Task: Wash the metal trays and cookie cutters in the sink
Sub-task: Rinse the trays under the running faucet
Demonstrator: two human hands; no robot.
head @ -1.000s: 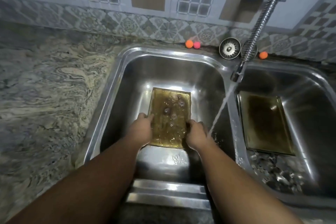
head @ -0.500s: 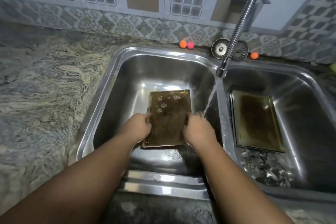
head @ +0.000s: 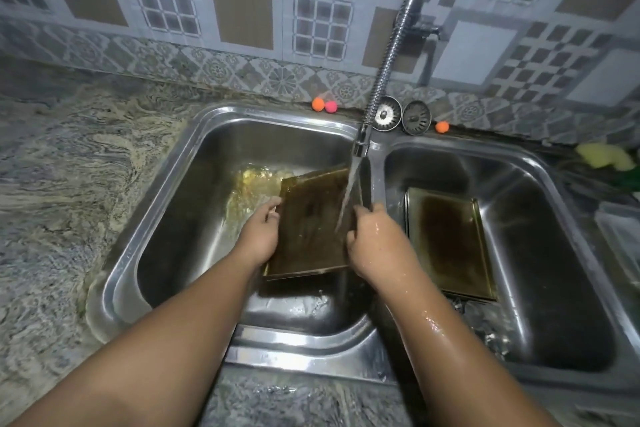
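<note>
Water from the faucet strikes the tilted tray; our left hand grips its nine o'clock edge, our right hand its three o'clock edge.

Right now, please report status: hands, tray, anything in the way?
Left hand and right hand grip tilted tray by its sides. Tap water runs onto it. Second tray lies in other basin. Nothing blocking.

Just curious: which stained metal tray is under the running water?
The brown-stained rectangular metal tray held in the left basin; the other tray lies untouched in the right basin.
</note>
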